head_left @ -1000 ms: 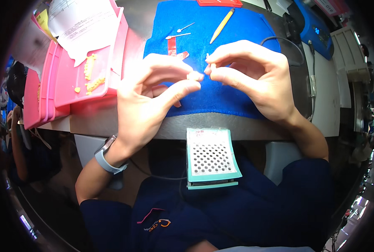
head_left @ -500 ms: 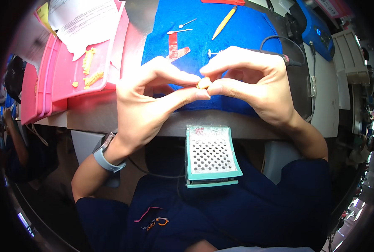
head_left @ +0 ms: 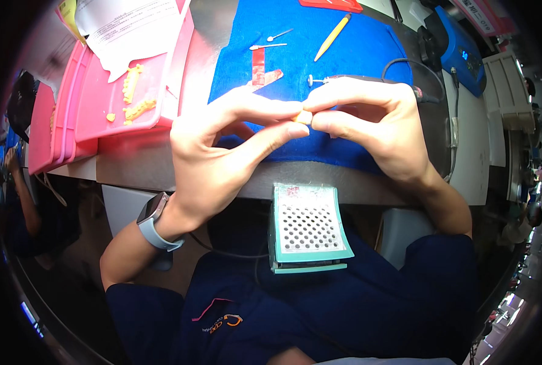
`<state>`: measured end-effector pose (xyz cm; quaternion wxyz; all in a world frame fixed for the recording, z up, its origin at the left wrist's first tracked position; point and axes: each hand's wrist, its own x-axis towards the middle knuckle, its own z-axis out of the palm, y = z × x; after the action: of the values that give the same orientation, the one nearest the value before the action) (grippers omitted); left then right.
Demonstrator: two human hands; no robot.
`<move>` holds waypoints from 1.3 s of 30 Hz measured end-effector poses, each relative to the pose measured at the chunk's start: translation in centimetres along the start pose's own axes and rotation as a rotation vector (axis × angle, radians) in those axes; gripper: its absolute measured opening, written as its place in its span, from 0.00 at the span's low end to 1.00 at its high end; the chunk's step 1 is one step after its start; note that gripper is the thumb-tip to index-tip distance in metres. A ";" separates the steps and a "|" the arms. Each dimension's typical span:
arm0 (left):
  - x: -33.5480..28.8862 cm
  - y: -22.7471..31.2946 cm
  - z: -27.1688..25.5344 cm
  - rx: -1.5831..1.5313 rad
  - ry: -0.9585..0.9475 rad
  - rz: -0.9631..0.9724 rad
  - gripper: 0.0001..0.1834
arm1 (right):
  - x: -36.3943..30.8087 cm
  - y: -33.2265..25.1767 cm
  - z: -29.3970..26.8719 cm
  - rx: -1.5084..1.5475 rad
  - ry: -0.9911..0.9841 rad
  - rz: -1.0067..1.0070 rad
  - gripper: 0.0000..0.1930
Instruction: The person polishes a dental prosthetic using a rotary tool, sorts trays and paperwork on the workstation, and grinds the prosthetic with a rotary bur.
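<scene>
Above a blue cloth (head_left: pixel 237 55), my left hand (head_left: pixel 213 149) and my right hand (head_left: pixel 383 128) meet fingertip to fingertip. Between them is a small yellow piece (head_left: pixel 305 117), possibly a tooth model; thumb and index finger of each hand pinch it. The fingertips cover much of it, so its exact shape cannot be made out. Just behind my right hand lies a dark rotary handpiece (head_left: pixel 350 78) with a small disc tip (head_left: pixel 311 80), partly covered by that hand. A red strip (head_left: pixel 258 66) rests on the cloth beyond my left hand.
Two thin burs (head_left: pixel 268 46) and a yellow pen-like tool (head_left: pixel 332 38) lie on the cloth. Left stands a pink tray (head_left: pixel 94 121) with papers and yellow dental models (head_left: pixel 138 111). A blue control box (head_left: pixel 462 55) is at right. A teal perforated vent (head_left: pixel 312 228) juts from the table's front edge.
The pinched piece has shifted slightly right in view and looks turned between my fingertips. Both hands keep their pinch. The whole view has moved a little.
</scene>
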<state>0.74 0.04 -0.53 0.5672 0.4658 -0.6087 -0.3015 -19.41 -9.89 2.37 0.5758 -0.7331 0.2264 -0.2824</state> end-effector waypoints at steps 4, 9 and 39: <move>-0.1 0.3 0.2 -0.015 0.001 -0.008 0.14 | -0.3 0.4 0.1 -0.186 0.051 -0.242 0.07; -0.2 0.0 0.0 -0.026 -0.047 0.052 0.16 | -0.2 -0.6 -0.1 -0.411 -0.005 -0.460 0.13; -0.3 -0.1 0.5 -0.075 -0.009 0.178 0.12 | 0.3 0.5 -0.9 -0.876 0.078 -1.189 0.11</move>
<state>0.21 0.19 -0.82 0.6061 0.3869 -0.6383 -0.2747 -19.77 -10.84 2.12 -0.0283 -0.8841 -0.0966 -0.4564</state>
